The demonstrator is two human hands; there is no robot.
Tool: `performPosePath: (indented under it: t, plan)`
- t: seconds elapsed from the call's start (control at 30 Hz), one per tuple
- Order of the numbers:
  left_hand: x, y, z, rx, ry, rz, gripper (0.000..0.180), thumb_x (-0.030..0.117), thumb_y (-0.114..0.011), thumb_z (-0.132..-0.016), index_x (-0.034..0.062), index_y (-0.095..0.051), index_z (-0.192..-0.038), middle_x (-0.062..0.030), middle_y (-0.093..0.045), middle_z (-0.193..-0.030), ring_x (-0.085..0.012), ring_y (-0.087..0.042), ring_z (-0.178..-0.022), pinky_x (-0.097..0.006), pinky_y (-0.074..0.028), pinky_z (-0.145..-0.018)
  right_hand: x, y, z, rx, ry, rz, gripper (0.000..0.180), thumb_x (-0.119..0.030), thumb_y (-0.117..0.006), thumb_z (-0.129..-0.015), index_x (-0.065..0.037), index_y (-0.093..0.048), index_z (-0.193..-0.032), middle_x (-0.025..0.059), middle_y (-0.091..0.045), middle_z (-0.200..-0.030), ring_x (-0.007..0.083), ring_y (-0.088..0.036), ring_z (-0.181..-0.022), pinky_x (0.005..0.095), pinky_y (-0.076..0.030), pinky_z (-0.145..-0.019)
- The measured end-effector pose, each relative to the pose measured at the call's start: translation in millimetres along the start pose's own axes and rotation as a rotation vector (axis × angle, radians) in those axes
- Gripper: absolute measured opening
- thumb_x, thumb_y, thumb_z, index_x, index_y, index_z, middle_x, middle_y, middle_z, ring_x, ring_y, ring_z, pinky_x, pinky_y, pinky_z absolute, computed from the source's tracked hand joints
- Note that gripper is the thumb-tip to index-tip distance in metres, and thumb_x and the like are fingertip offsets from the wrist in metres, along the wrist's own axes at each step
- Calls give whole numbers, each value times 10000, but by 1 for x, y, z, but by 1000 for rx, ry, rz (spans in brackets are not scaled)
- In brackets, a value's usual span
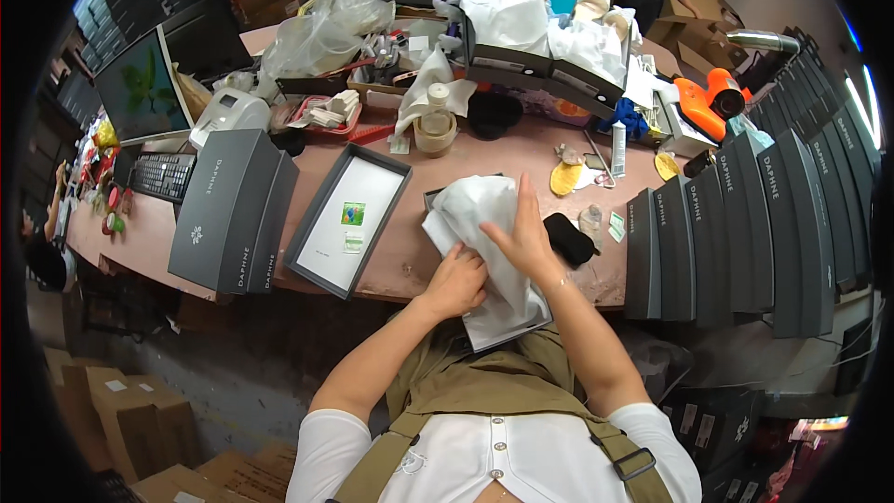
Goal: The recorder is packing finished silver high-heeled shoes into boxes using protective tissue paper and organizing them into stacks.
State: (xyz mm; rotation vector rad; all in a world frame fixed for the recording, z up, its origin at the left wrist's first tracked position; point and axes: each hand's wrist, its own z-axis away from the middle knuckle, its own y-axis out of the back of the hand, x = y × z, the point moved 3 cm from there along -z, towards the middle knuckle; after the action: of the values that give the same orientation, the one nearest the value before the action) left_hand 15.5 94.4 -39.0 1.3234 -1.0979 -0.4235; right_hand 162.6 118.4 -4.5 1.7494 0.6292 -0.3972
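A: Where is the item?
B: White wrapping paper (pixel 470 205), bunched in a dark grey box (pixel 514 336) at the near edge of the table (pixel 396 256).
A: Grip, each side?
B: Left hand (pixel 453 281): fingers curled against the paper; cannot tell whether they pinch it. Right hand (pixel 528 240): thumb and fingers apart, raised at the paper's right side, clamped on nothing.
A: Expected handling?
B: Judged light, soft and limp; likely to crease, and to tear if tugged. Best taken by a loose edge or fold, with low force. Anything beneath is hidden, so its weight is unknown.
A: Appearance?
B: Plain white, thin-looking; puffed and rumpled at the far end, a longer fold running down toward the near rim.
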Motion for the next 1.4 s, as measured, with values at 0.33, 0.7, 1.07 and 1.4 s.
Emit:
performPosePath:
  t: [0.33, 0.7, 1.07, 1.4]
  plan:
    - [1, 4, -2, 92, -86, 86, 279, 216, -671, -656, 68, -623, -887, -91, -606, -880, -248, -567, -945, -488, -329, -1017, -25, -8, -1, -340, 105, 241, 497, -35, -535, -770, 24, -439, -1253, 217, -506, -1212, 416, -525, -1065, 418, -473, -871]
    - [-11, 41, 4, 212, -107, -122, 289, 224, -669, -691, 57, -600, -916, -116, -571, -1033, -282, -498, -1115, -572, -213, -1084, 24, -33, -4, -227, 141, 346, 490, -117, -527, -814, 72, -429, -1255, 220, -632, -839, 372, -650, -753, 438, -534, -625]
    - [-45, 15, -45, -275, -135, -259, 204, 146, -504, -801, 37, -676, -796, -131, -642, -922, -278, -576, -955, -392, -430, -857, 27, -46, -38, -370, 28, 274, 765, -70, -539, -780, -14, -179, -1452, 238, -646, -852, 383, -644, -770, 451, -511, -665]
    - [-61, -25, -84, -416, -335, -118, 159, 146, -551, -759, 93, -697, -791, -133, -684, -820, -312, -662, -750, -428, -519, -655, 30, -25, -22, -311, 105, 352, 519, -73, -498, -836, -23, -391, -1341, 184, -635, -881, 343, -647, -769, 412, -528, -657]
